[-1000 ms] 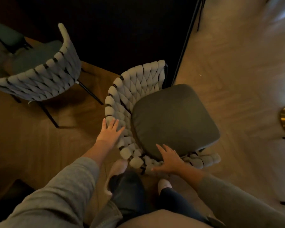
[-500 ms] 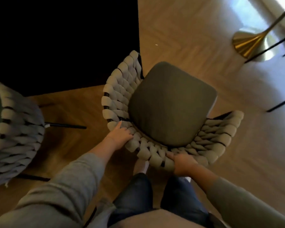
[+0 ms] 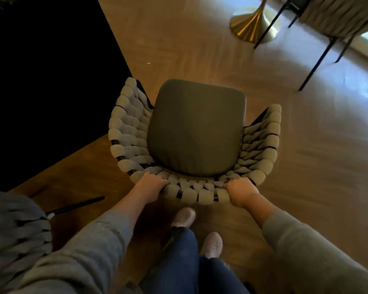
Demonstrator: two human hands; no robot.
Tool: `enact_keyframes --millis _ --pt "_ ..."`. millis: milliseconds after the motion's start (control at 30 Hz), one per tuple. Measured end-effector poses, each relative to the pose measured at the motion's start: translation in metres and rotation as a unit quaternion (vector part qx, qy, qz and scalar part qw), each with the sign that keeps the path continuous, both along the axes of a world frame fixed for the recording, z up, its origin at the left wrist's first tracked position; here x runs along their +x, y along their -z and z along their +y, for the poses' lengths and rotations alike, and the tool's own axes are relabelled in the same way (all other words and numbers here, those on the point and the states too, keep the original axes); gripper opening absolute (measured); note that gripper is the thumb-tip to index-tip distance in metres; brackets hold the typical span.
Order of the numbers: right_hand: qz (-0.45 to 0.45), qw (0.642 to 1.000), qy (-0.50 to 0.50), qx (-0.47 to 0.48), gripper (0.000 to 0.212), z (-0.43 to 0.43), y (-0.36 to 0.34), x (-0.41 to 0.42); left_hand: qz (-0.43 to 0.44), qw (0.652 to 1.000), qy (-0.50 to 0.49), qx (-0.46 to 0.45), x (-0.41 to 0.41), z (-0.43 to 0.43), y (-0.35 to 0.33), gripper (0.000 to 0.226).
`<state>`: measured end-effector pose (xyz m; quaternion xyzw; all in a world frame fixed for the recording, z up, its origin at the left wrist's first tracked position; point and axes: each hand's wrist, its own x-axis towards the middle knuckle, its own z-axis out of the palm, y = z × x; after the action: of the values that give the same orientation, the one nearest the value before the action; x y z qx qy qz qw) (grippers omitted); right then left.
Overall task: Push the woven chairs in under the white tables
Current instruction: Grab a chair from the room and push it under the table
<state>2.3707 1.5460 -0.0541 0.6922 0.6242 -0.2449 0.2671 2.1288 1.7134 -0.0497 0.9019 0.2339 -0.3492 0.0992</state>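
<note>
A woven chair [image 3: 125, 132] with a grey rope back and a dark green seat cushion [image 3: 196, 128] stands on the wooden floor right in front of me, its back toward me. My left hand [image 3: 151, 186] grips the top rim of the backrest on the left. My right hand [image 3: 241, 190] grips the same rim on the right. A gold pedestal table base [image 3: 253, 24] stands far up at the right; its top is out of view.
A second woven chair [image 3: 15, 236] sits at the lower left with a black leg [image 3: 77, 205] sticking out. A dark black area [image 3: 47, 71] fills the upper left. Another chair's black legs [image 3: 319, 58] stand at the upper right. My feet are just behind the chair.
The chair has swung round so its back faces me squarely. Both hands went from resting on the weave to gripping the top rim. The gold base came further into view.
</note>
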Motion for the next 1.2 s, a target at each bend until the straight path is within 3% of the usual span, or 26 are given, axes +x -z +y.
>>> enact_keyframes --millis 100,200,400,667,967,1200 --pt "0.003 1.0 0.015 -0.01 0.026 -0.016 0.001 -0.018 0.004 0.997 0.038 -0.064 -0.018 0.019 0.003 0.067" --pt "-0.003 0.999 0.047 -0.014 0.029 -0.034 0.003 -0.038 0.031 0.992 0.109 -0.058 -0.024 0.024 0.007 0.07" --pt "0.004 0.987 0.158 -0.038 0.038 -0.062 0.002 -0.098 0.025 0.976 0.208 -0.061 -0.045 0.018 0.004 0.051" --pt "0.027 0.953 0.3 -0.02 0.037 -0.108 0.01 -0.24 0.08 0.938 0.335 -0.043 -0.106 0.015 0.0 0.049" --pt "0.02 0.92 0.391 0.026 0.038 -0.138 0.017 -0.377 0.081 0.888 0.451 -0.028 -0.159 0.012 -0.005 0.047" --pt "0.003 0.904 0.427 0.029 0.037 -0.128 0.015 -0.376 0.067 0.864 0.5 0.0 -0.132 0.015 -0.014 0.053"
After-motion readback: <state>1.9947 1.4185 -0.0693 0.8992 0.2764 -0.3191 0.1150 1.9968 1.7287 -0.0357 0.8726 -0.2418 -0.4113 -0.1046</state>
